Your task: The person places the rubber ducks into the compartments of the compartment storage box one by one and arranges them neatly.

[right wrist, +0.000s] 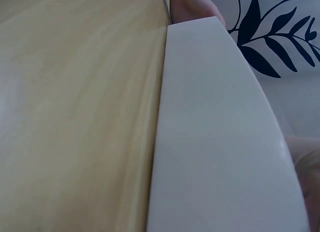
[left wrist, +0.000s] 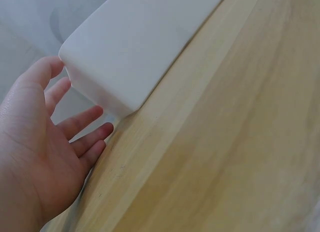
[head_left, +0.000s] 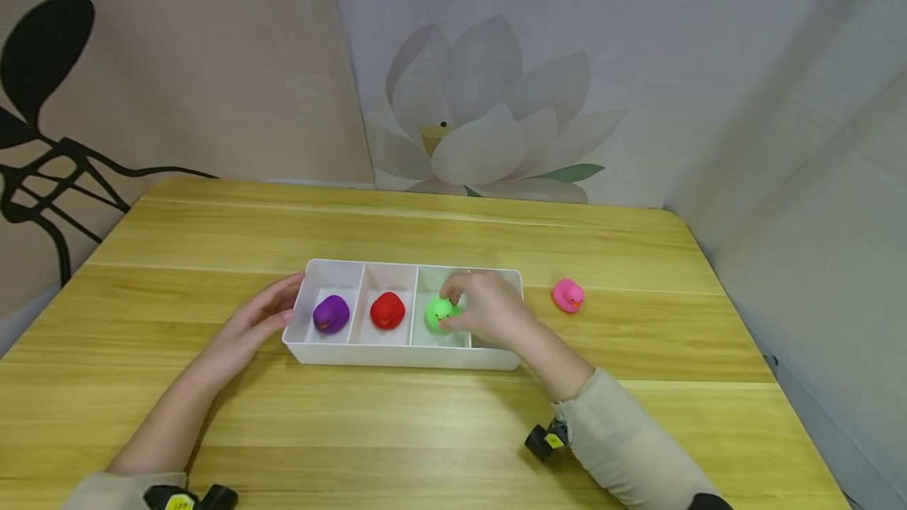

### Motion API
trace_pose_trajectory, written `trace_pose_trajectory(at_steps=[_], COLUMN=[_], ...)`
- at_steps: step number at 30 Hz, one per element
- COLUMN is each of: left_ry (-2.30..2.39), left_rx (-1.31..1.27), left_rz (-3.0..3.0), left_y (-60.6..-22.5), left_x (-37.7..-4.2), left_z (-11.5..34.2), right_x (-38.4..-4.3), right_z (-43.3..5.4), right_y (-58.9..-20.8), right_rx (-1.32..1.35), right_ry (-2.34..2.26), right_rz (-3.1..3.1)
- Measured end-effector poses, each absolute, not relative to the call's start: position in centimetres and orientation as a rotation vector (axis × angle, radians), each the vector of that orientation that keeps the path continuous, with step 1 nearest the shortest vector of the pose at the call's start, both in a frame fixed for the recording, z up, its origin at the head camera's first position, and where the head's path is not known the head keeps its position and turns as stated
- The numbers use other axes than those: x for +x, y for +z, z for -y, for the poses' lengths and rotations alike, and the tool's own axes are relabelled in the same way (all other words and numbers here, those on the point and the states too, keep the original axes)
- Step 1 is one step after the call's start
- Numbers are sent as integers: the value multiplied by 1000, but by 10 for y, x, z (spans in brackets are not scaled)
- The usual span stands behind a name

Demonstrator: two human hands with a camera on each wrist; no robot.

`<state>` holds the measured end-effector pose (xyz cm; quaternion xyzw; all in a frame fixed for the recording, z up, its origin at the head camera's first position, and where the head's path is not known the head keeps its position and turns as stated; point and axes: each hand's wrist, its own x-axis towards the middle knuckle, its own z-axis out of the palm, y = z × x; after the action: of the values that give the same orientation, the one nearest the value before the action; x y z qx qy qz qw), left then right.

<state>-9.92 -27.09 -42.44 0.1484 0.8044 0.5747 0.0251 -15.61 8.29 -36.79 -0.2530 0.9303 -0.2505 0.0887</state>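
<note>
A white divided tray (head_left: 397, 356) lies lengthwise on the wooden table. My left hand (head_left: 248, 319) is at its left end, fingers loosely spread, with the fingertips right at the corner in the left wrist view. My right hand (head_left: 490, 309) reaches over the tray and pinches a green rubber duck (head_left: 438, 312) between thumb and fingers in the third compartment from the left. In the leftmost compartment sits a purple rubber duck (head_left: 331, 314), and beside it, in the second, a red one (head_left: 387, 311). The hand and wrist mostly cover the rightmost compartment. The tray's wall hides the right fingers in the right wrist view.
On the table to the right of the tray is a pink rubber duck (head_left: 568, 296). Behind the far table edge hangs a pale cloth (head_left: 510, 101) printed with a lotus. Both sleeves carry black wrist cameras near the front.
</note>
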Motion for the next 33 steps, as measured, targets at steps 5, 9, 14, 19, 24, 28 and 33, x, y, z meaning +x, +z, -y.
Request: trace_pose_trajectory(at_steps=[5, 9, 14, 19, 24, 28, 33], left_ry=[1764, 1758, 1765, 1767, 1774, 1770, 1758], left_rx=[453, 454, 455, 444, 450, 448, 433], left_rz=[-2496, -2503, -2501, -2496, -2491, -2496, -2506], left_y=[-424, -425, -425, -425, -424, -423, -423], left_x=[-99, -100, -100, -99, -99, -99, -98], left_z=[271, 271, 271, 271, 270, 270, 271], right_x=[-157, -159, -161, -163, -162, -162, -161], right_z=[-80, -79, -78, -77, -77, -77, -77], right_y=[-365, -365, -366, -367, -368, -368, -367], right_rx=[-736, -730, -712, -685, -662, -645, -638], right_ry=[-663, -651, -654, -674, -707, -716, -716], right_rz=[-2757, -2743, -2735, -2721, -2700, -2698, -2697])
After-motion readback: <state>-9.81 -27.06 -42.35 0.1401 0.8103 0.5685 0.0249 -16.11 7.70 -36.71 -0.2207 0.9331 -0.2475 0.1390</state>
